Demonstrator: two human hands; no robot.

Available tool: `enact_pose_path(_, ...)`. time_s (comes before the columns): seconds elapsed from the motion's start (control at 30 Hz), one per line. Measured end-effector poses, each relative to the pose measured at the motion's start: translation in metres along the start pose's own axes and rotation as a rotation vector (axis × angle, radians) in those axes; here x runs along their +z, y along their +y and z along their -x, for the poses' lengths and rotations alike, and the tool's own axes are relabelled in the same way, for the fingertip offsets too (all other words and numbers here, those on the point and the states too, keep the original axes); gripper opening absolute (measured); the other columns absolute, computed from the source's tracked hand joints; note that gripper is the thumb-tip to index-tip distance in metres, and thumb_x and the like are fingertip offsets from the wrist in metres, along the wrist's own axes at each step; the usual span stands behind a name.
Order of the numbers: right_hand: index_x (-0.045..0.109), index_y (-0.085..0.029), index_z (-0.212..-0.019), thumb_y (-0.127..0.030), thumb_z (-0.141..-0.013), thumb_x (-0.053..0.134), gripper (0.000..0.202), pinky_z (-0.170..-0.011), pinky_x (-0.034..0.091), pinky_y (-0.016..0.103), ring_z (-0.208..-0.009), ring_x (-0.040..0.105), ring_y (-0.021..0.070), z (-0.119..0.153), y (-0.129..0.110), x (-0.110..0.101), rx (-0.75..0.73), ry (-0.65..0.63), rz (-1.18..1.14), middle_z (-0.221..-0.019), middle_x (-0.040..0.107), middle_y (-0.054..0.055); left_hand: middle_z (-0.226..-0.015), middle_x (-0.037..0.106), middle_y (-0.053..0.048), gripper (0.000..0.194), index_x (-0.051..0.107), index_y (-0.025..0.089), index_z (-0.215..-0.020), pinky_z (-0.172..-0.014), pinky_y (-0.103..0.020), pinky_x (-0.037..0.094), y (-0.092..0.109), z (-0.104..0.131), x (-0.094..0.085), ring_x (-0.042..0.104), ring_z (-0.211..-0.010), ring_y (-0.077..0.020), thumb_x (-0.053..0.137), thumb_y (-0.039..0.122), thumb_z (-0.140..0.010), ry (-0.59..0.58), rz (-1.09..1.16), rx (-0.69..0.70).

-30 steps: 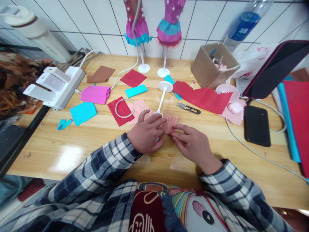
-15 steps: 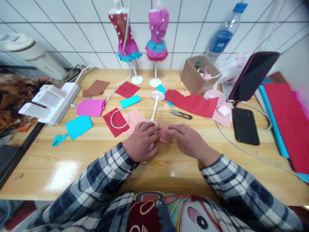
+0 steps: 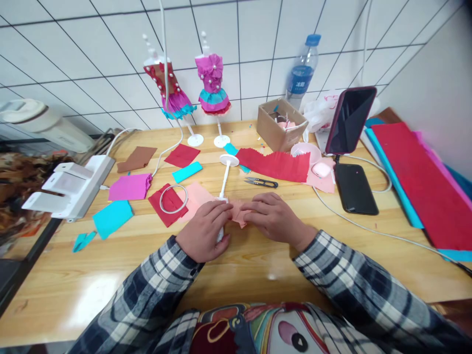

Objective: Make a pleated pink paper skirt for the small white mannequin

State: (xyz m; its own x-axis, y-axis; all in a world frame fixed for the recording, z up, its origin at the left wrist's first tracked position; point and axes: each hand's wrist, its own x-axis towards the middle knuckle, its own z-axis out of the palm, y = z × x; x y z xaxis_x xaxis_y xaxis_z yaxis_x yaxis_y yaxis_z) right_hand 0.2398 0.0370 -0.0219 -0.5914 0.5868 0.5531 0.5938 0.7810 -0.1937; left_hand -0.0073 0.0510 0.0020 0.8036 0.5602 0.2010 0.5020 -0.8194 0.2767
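A white mannequin stand (image 3: 225,179) lies on the table, its round base pointing away from me. My left hand (image 3: 206,230) is wrapped over the white body at its near end, which is mostly hidden. A small piece of pink crepe paper (image 3: 239,214) spreads from under the left fingertips to my right hand (image 3: 273,219). The right fingers are pressed together on the paper's right edge. Black thread snips (image 3: 261,182) lie just beyond the right hand. A larger pink sheet (image 3: 197,196) and a red piece with a white ring (image 3: 173,198) are left of the stand.
Two dressed mannequins (image 3: 214,91) stand at the back near a cardboard box (image 3: 280,125) and water bottle (image 3: 301,73). Right are a propped phone (image 3: 352,120), a flat phone (image 3: 356,189), a cable and red paper (image 3: 424,182). A power strip (image 3: 83,184) is left.
The view has shifted, showing more of the wall. The pink paper has changed from a flat, folded-looking piece to a more crumpled, spread one, with the right fingers now on it.
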Motion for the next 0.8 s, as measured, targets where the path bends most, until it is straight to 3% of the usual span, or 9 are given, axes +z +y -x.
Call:
enact_pose_path(0.3,0.068,-0.024,-0.105,-0.018,-0.093,0.058,0.017,-0.087,0.041,0.039,-0.106,0.057,0.0225,0.004,-0.002,0.000,0.030,-0.057,0.006,-0.119,0.072,0.002,-0.137,0.051,-0.024,0.052,0.047,0.011,-0.127,-0.104,-0.050,0.050,0.004,0.004,-0.001,0.052,-0.128,-0.0337,0.058,0.019,-0.076,0.056,0.046,-0.028)
enact_pose_path(0.57,0.069,-0.024,-0.103,-0.016,-0.093,0.055,0.018,-0.088,0.040,0.039,-0.106,0.056,0.0229,0.004,-0.003,-0.001,0.036,-0.087,0.004,-0.118,0.072,0.001,-0.134,0.053,-0.023,0.050,0.046,0.013,-0.126,-0.105,-0.051,0.050,0.003,0.006,0.000,0.052,-0.128,-0.0335,0.059,0.018,-0.078,0.076,0.086,0.023)
enact_pose_path(0.7,0.070,-0.023,-0.099,-0.014,-0.086,0.057,0.021,-0.081,0.039,0.040,-0.092,0.057,0.0231,0.006,0.000,-0.006,0.042,-0.117,-0.019,-0.097,0.075,0.002,-0.137,0.050,-0.021,0.046,0.048,0.015,-0.124,-0.108,-0.053,0.047,0.000,0.008,0.005,0.048,-0.132,-0.0332,0.061,0.022,-0.081,0.086,0.110,0.026)
enact_pose_path(0.8,0.069,-0.023,-0.110,-0.009,-0.076,0.056,0.039,-0.082,0.040,0.041,-0.092,0.057,0.0238,0.007,0.001,-0.010,0.079,-0.124,-0.086,-0.106,0.073,0.004,-0.139,0.048,-0.022,0.049,0.046,0.014,-0.127,-0.109,-0.054,0.045,-0.002,0.009,0.009,0.046,-0.133,-0.0333,0.062,0.023,-0.082,0.103,0.130,0.019)
